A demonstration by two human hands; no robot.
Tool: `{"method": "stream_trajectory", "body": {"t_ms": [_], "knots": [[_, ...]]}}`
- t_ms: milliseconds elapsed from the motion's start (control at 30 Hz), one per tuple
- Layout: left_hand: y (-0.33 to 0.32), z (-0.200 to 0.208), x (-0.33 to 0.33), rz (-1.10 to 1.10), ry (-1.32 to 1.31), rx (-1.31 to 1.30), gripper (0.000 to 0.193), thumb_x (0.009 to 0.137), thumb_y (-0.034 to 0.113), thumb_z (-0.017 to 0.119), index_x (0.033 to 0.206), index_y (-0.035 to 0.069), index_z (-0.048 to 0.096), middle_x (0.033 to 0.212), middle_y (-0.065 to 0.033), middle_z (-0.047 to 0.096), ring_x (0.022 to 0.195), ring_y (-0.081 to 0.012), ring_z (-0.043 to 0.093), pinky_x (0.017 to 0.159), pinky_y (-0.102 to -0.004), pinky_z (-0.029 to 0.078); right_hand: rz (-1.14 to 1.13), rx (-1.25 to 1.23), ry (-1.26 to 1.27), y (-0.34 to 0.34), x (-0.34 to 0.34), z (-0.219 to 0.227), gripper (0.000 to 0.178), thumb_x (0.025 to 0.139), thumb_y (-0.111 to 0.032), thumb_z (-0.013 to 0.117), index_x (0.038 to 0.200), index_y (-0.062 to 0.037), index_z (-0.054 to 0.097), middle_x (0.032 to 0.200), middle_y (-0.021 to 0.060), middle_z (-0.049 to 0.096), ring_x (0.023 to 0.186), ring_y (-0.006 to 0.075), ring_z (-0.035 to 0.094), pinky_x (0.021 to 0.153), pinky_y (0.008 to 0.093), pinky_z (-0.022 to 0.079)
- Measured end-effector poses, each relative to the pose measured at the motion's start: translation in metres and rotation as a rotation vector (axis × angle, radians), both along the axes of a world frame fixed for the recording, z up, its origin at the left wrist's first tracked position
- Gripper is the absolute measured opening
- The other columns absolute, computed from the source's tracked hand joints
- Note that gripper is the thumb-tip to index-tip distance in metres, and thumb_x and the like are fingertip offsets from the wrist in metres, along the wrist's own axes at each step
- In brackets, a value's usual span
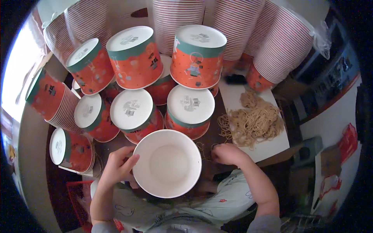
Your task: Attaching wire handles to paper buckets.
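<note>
Well, two hands [117, 166] [230, 154], one held tub [168, 165]

Your left hand [119, 165] grips the rim of a white-lined tub [167, 163], its mouth facing up at you. Your right hand [229, 154], fingers curled, is beside a loose strand [201, 149]; whether it pinches the strand cannot be confirmed. Tan cord [254, 126] lies heaped on a white board [274, 149]. Beyond your tub, red-and-green tubs [131, 109] stand upturned, some piled; tall stacks [237, 29] rise behind.
</note>
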State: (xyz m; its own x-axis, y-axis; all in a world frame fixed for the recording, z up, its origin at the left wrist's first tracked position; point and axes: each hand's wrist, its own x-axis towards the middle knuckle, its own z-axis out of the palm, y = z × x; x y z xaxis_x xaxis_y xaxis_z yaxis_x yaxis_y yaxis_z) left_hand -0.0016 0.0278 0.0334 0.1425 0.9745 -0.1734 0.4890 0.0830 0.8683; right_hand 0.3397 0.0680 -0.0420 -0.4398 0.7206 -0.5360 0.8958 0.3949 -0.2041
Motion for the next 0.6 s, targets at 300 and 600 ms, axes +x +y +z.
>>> {"method": "stream_trajectory", "body": {"t_ms": [300, 600], "knots": [[0.001, 0.002, -0.006, 0.037, -0.041, 0.117, 0.027, 0.082, 0.015, 0.054, 0.102, -0.003, 0.056, 0.084, -0.0159, 0.062, 0.075, -0.0187, 0.062, 0.066, -0.0295, 0.048, -0.273, 0.119, 0.815, 0.005, -0.006, 0.073, 0.008, 0.064, 0.002, 0.056, 0.066, -0.0036, 0.050, 0.085, 0.0054, 0.057, 0.070, 0.0142, 0.051, 0.064, 0.0257, 0.042], [-0.004, 0.008, -0.008, -0.034, -0.203, 0.003, 0.028, 0.087, 0.019, 0.043, 0.104, 0.000, 0.055, 0.086, -0.0123, 0.061, 0.075, -0.0174, 0.060, 0.066, -0.0306, 0.048, -0.154, -0.233, 1.165, -0.010, -0.097, 0.121, 0.005, 0.070, -0.002, 0.059, 0.071, -0.0036, 0.054, 0.075, 0.0060, 0.062, 0.066, 0.0064, 0.055, 0.059, 0.0218, 0.045]]}}
